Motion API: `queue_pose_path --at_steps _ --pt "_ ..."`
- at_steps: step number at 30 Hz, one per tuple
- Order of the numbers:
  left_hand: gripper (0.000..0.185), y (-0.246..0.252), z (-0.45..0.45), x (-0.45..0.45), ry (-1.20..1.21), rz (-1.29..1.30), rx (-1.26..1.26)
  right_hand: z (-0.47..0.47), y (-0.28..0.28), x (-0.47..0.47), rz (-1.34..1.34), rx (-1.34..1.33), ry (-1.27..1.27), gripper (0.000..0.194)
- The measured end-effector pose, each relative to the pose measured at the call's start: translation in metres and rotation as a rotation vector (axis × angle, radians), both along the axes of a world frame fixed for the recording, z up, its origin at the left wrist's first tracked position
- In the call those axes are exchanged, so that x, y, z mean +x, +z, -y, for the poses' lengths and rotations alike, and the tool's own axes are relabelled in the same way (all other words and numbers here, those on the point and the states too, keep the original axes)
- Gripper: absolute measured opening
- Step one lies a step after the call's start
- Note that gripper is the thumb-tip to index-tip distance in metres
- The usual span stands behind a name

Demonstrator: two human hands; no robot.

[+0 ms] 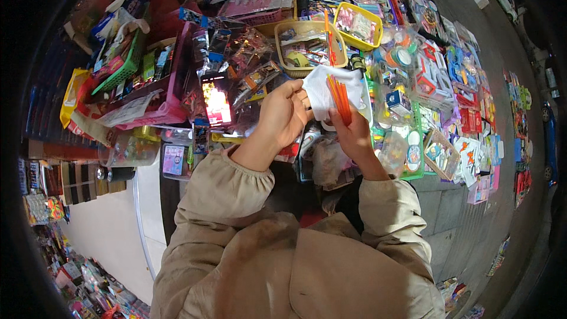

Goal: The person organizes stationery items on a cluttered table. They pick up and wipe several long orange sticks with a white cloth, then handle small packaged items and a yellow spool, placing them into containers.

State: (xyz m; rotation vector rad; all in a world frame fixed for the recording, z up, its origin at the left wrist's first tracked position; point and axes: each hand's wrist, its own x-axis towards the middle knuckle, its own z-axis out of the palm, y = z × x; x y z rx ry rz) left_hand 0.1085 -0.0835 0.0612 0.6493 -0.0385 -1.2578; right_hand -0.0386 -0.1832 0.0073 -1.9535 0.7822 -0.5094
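My right hand (352, 135) is closed around a bundle of thin orange sticks (339, 97), which point up and slightly left. A white cloth (319, 91) spreads behind the sticks, between my two hands. My left hand (283, 113) is palm up with curled fingers at the cloth's left edge; its fingertips are partly hidden, so I cannot tell how firmly it grips. Just beyond the cloth is a tan plastic basket (310, 71) with small packaged items, and an orange stick-like item (330, 40) stands up at its right side.
A phone with a lit screen (216, 99) lies left of my left hand among plastic-wrapped goods. Farther left is a pink basket (175, 79); a yellow basket (379, 31) stands at the back. Clear containers and boxed goods (398, 102) crowd the right, beside grey paving (443, 212).
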Motion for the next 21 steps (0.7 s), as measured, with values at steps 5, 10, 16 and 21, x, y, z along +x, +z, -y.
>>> queue_pose_path --at_steps 5,10,16,21 --pt "0.010 -0.002 0.009 -0.006 -0.013 0.152 0.219 0.017 -0.025 0.010 0.027 0.093 -0.096 0.034" --pt "0.014 -0.007 0.011 -0.018 0.190 0.270 -0.114 0.015 -0.017 0.010 0.091 0.492 -0.098 0.029" --pt "0.022 -0.024 0.015 -0.033 0.239 1.467 -0.118 -0.004 -0.004 0.006 0.166 -0.001 0.100 0.016" --pt "0.036 -0.033 0.025 -0.052 0.192 1.188 0.116 -0.019 0.006 0.008 0.224 -0.028 0.110 0.021"
